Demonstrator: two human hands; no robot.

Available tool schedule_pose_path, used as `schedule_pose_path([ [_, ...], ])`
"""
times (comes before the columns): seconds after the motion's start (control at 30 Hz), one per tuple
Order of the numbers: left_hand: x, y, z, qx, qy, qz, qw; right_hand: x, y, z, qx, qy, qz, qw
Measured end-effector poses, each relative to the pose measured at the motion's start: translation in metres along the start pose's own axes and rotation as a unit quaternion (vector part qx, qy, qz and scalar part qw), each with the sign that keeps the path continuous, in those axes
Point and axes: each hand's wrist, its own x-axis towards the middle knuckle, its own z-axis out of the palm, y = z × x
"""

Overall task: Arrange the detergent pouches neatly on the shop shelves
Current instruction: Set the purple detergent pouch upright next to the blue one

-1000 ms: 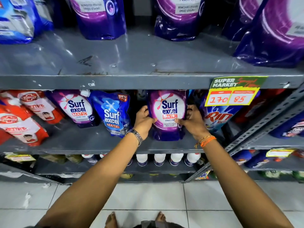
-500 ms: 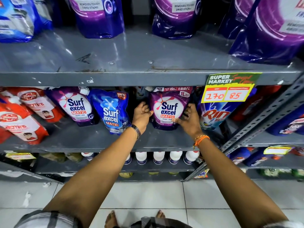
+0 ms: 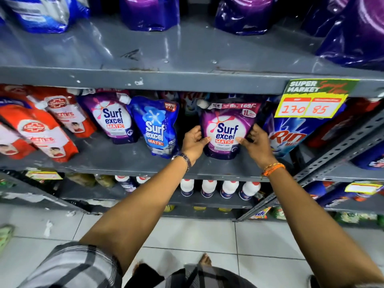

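A purple Surf Excel pouch (image 3: 227, 129) stands upright on the grey middle shelf (image 3: 128, 161). My left hand (image 3: 194, 141) grips its left edge and my right hand (image 3: 254, 143) grips its right edge, thumbs on the front. To its left stand a blue Surf Excel pouch (image 3: 156, 125) and another purple Surf Excel pouch (image 3: 113, 117). A blue Rin pouch (image 3: 291, 136) leans just right of my right hand. More purple pouches (image 3: 149, 12) sit on the upper shelf.
Red Lifebuoy pouches (image 3: 41, 129) lie tilted at the left of the middle shelf. A yellow price tag (image 3: 311, 100) reading 170 and 85 hangs from the upper shelf edge. White bottles (image 3: 207, 187) line the lower shelf. A slotted metal upright (image 3: 332, 161) runs diagonally at right.
The purple pouch has been pushed back onto the shelf and set upright, its top label now showing. Both hands stayed on its sides; the camera view tilted down slightly.
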Motion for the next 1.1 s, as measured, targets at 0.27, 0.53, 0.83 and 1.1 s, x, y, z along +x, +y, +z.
schedule_pose_path([
  [0.27,-0.077,-0.014,-0.084,-0.003,-0.007,0.013,1.000,-0.076,-0.026,0.054,0.051,-0.043,0.012,0.998],
  [0.53,-0.123,-0.010,-0.239,0.013,0.064,0.029,0.997,-0.095,-0.064,0.199,0.063,-0.127,0.000,0.990],
  [0.83,-0.079,0.000,-0.342,0.024,0.134,0.037,0.990,-0.066,-0.109,0.314,0.038,-0.115,-0.002,0.993],
  [1.1,-0.048,-0.014,-0.355,0.017,0.130,0.010,0.991,-0.059,-0.110,0.339,0.052,-0.053,0.055,0.996],
])
